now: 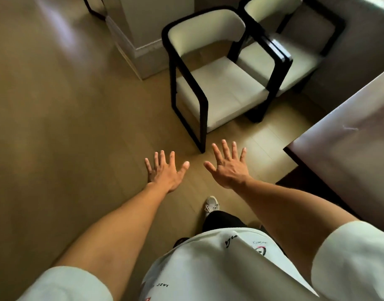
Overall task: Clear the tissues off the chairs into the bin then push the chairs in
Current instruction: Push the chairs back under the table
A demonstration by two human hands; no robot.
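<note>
Chairs (221, 92) cream, black frames; floor (67, 116) tan, perhaps wood.

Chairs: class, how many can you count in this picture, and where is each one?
2. The near chair stands ahead of the hands; the far chair is beside it, nearer the table. Others may be out of frame.

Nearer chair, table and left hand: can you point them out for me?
Nearer chair (221, 92), head view, on its pale seat cushion.
Table (347, 135), head view, on its bare top.
Left hand (165, 172), head view, on the back of the hand.
</note>
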